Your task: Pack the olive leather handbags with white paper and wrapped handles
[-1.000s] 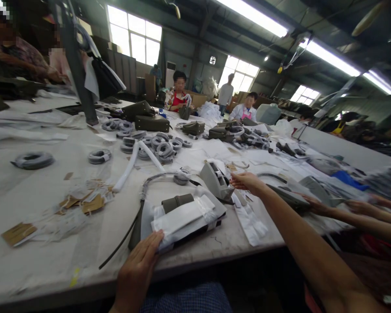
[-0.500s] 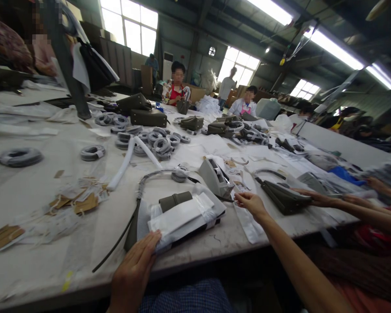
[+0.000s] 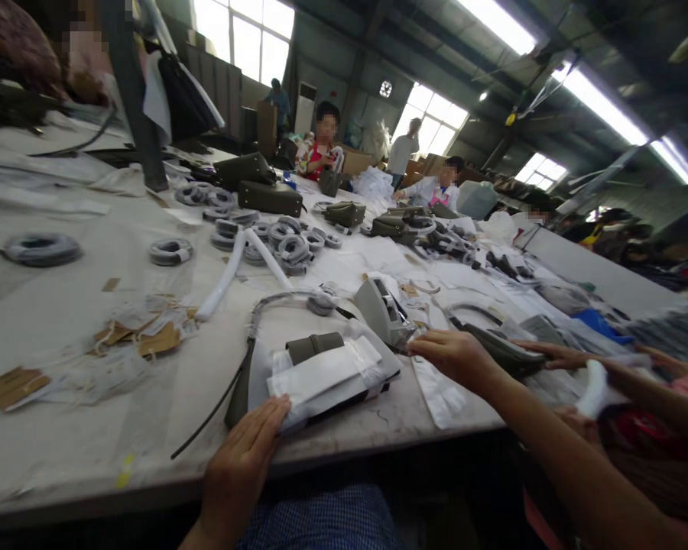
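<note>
A dark olive handbag [image 3: 238, 401] lies on the table before me, with a looped, wrapped handle [image 3: 254, 313] and a thin strap trailing left. On it rest white plastic packets [image 3: 321, 374] and a rolled olive piece [image 3: 314, 347]. My left hand [image 3: 249, 439] lies with outstretched fingers against the bag's near edge, touching the packet's corner. Just past the bag stands a grey tape dispenser [image 3: 378, 309]. At its near right end my right hand [image 3: 455, 355] has its fingers pinched together; what is between the fingertips cannot be made out.
Coiled, wrapped handles [image 3: 292, 248] lie in a heap mid-table. Brown paper tags [image 3: 160, 336] are scattered at left. A co-worker's hand [image 3: 556, 355] touches another olive bag [image 3: 501, 347] at right. A metal post [image 3: 129, 99] rises from the table at left.
My right hand has turned more palm-down and its fingertips have come closer to the dispenser's end. My left hand stays on the bag. A white tube-like piece now shows near the co-worker's hands.
</note>
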A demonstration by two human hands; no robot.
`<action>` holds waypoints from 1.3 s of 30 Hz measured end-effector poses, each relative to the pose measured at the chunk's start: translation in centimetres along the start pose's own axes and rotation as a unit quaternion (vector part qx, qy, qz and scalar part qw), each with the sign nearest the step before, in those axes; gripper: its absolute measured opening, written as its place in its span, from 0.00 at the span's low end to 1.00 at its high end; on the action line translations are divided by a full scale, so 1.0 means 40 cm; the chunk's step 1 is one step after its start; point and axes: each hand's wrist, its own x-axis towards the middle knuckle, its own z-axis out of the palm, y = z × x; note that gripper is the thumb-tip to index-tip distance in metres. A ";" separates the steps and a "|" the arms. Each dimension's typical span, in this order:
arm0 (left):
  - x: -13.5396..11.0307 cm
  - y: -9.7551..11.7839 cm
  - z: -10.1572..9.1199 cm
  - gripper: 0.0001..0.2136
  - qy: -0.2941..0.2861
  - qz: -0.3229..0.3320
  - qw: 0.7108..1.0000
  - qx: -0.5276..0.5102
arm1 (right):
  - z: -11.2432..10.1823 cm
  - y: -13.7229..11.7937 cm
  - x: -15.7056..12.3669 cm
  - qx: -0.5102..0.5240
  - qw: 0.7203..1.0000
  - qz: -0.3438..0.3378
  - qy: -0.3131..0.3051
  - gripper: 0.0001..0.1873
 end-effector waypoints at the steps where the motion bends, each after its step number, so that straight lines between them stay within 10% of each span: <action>1: 0.002 0.002 -0.002 0.17 -0.002 -0.001 1.000 -0.001 | -0.011 -0.033 0.013 0.008 0.999 -0.044 -0.008 0.14; 14: 0.012 0.021 -0.008 0.16 0.001 -0.044 0.998 -0.047 | 0.035 -0.358 0.354 0.015 0.925 -0.346 -0.157 0.12; 39: 0.012 0.024 -0.006 0.15 0.044 -0.051 0.996 -0.051 | 0.114 -0.451 0.552 -0.045 0.854 -0.308 -0.417 0.10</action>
